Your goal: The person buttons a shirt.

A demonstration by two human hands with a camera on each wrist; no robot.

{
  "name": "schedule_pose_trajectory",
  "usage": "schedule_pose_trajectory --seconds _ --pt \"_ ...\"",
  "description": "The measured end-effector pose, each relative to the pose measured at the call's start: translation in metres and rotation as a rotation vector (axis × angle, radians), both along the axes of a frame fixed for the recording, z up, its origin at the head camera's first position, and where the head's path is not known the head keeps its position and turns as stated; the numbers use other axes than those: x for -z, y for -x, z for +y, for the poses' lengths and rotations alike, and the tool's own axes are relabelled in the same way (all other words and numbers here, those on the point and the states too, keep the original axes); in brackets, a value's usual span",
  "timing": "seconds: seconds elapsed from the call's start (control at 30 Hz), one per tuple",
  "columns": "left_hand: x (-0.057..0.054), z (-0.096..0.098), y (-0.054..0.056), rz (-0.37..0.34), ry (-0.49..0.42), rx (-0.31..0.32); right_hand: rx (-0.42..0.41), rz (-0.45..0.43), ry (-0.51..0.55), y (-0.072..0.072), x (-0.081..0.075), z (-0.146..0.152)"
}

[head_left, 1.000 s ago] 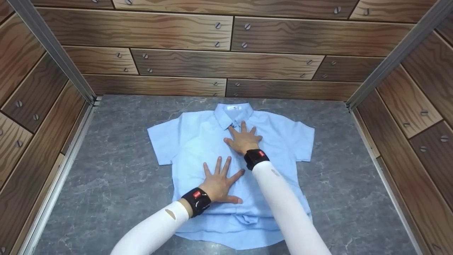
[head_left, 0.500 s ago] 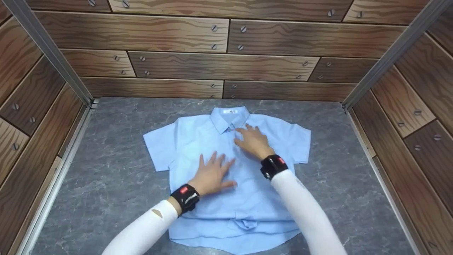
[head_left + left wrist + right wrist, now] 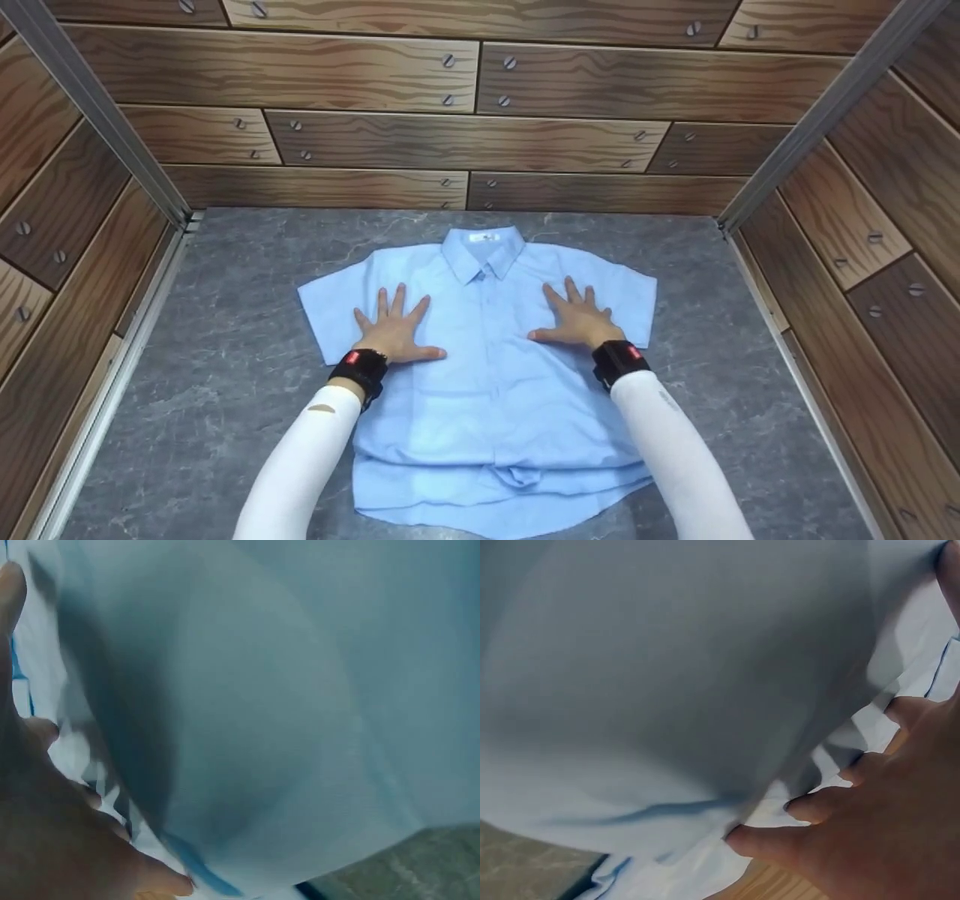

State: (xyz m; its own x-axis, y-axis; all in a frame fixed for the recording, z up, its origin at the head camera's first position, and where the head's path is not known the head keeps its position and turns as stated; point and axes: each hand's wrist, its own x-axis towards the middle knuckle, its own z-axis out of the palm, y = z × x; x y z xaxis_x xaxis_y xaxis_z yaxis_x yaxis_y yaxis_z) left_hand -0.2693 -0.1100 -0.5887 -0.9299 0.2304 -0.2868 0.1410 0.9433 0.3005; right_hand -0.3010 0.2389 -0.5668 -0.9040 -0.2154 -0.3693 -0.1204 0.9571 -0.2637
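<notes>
A light blue short-sleeved shirt [image 3: 457,405] lies front side up, its collar toward the back wall and its sleeves spread out. My left hand [image 3: 395,331] rests with fingers spread on the left chest, near that sleeve. On the opposite chest side, my right hand [image 3: 577,316] lies flat, fingers also spread. Both wrist views show fingertips on the cloth, with the left hand [image 3: 60,825] and the right hand [image 3: 877,817] at the frame edges. Near the hem the cloth is folded in a crosswise ridge, with a small bunched knot [image 3: 517,475] at the middle.
The shirt lies on a grey marbled tabletop [image 3: 225,322]. Wood-patterned panels [image 3: 375,142] stand at the back and both sides, with metal posts [image 3: 97,112] in the corners. A dark band [image 3: 361,369] sits on each wrist above white sleeves.
Both hands have moved apart from the shirt's middle: the left up and to the left, the right outward to the right and slightly down. The shirt keeps its shape.
</notes>
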Motion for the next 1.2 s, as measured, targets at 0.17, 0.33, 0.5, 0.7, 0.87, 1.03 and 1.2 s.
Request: schedule_pose_trajectory --seconds 0.17,0.33,0.5,0.7,0.87,1.03,1.2 --pt "0.0 -0.003 -0.009 0.007 0.015 0.015 0.002 -0.006 -0.044 -0.008 -0.002 0.0" --pt "0.0 -0.004 -0.022 0.019 0.005 0.023 0.005 -0.023 -0.072 -0.019 0.0 -0.001" --pt "0.003 -0.005 -0.035 0.053 0.014 0.03 -0.006 -0.026 -0.076 -0.033 0.0 -0.002" --pt "0.002 -0.004 -0.05 0.057 0.013 0.037 -0.018 -0.016 -0.077 -0.048 -0.001 -0.001" --pt "0.001 -0.001 -0.061 0.043 0.002 0.035 -0.016 -0.022 -0.075 -0.058 0.0 0.0" --pt "0.0 0.001 -0.065 0.042 0.012 0.031 -0.017 -0.022 -0.072 -0.063 0.001 0.0" --pt "0.0 0.005 -0.061 0.087 0.021 0.039 -0.013 -0.025 -0.076 -0.064 -0.001 0.0"
